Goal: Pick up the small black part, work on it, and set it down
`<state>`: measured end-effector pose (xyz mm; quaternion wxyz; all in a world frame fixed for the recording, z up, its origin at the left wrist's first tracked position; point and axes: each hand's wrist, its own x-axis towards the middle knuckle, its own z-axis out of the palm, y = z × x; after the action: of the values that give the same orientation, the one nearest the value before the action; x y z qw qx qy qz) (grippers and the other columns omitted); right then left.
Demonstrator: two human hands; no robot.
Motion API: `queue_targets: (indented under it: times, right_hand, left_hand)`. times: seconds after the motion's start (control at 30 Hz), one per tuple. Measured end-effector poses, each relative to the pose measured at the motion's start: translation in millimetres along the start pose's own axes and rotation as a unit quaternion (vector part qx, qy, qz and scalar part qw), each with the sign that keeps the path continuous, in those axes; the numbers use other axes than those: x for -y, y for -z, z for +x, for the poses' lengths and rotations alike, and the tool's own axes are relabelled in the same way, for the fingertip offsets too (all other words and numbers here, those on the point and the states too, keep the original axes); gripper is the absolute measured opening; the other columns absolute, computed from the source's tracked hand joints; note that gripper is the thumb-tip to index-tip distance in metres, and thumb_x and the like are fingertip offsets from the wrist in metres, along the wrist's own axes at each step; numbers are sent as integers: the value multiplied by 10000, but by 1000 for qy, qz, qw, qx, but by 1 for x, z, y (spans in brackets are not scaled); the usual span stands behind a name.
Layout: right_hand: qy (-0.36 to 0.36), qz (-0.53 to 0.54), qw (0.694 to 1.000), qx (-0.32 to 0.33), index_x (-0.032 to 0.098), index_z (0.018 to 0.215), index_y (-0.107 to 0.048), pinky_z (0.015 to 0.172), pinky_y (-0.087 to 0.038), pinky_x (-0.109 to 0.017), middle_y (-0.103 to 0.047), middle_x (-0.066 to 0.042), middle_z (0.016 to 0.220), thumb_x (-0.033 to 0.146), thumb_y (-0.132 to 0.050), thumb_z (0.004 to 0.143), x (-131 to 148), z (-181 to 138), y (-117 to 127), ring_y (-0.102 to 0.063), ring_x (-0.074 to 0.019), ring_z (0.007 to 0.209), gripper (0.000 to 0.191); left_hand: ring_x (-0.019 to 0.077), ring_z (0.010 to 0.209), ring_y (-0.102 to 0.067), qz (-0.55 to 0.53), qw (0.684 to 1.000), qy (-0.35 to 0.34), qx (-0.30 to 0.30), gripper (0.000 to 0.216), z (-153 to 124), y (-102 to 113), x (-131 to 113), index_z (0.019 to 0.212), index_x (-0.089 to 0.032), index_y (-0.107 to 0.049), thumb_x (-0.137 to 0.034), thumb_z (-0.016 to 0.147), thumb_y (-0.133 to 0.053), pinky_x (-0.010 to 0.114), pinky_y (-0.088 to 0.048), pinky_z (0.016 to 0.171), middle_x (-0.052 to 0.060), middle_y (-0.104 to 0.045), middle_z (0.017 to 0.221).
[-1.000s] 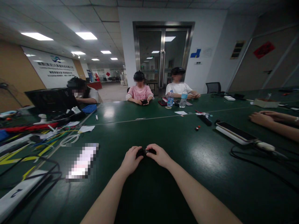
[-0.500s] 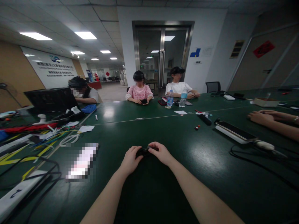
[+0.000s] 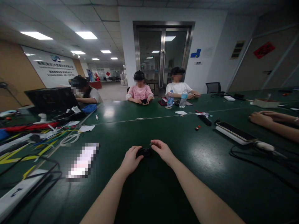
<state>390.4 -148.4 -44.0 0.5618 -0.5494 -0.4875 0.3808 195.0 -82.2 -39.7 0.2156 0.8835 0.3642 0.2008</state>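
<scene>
A small black device (image 3: 145,151) rests low over the green table (image 3: 130,133), straight ahead of me; its exact kind is too dark to make out. My left hand (image 3: 131,159) grips its left end, with fingers over the top and thumb along the near side. Just off the right end is my right hand (image 3: 163,152), its thumb and forefinger brought together. A tiny dark piece shows at those fingertips, too small to name. The right fingertips look apart from the device, slightly above it.
Left of my hands lies a blurred-out bright phone-like slab (image 3: 83,161), with cables and a white power strip (image 3: 21,194) beyond. On the right are a phone on a white block (image 3: 235,132) and another person's hands (image 3: 263,118). Two bottles (image 3: 183,99) stand across the table.
My right hand has drawn up and slightly right, off the black device, with a tiny dark piece at its fingertips. My left hand has stayed in place on the device.
</scene>
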Motion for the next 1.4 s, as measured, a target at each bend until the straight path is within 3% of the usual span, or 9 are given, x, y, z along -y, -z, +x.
queue_targets:
  times: [0.8, 1.03, 1.4]
  right_hand:
    - [-50, 50, 996, -48, 255, 1101, -547, 903, -414, -351, -594, -31, 1109, 392, -516, 782, 0, -1, 4, -538, -185, 1037, 348]
    - [-45, 63, 996, -54, 251, 1104, -547, 913, -406, -354, -600, -34, 1096, 410, -529, 767, -3, 0, 4, -545, -182, 1021, 373]
    - [-41, 59, 996, -56, 257, 1129, -515, 900, -413, -361, -585, -31, 1107, 381, -516, 774, -7, 1, 4, -540, -182, 1022, 376]
  left_hand:
    - [207, 1141, -446, -2, 1000, 16, 14, 427, -1, 4, -5, 1211, -253, -467, -315, 790, -500, 359, -336, 967, 44, -485, 1235]
    - [209, 1126, -452, 3, 1000, -4, 3, 430, -1, 2, -3, 1209, -233, -469, -317, 788, -502, 362, -336, 968, 59, -492, 1214]
    - [207, 1145, -436, -6, 1000, 18, 17, 431, -1, 5, -6, 1215, -243, -467, -297, 789, -509, 363, -326, 983, 52, -481, 1236]
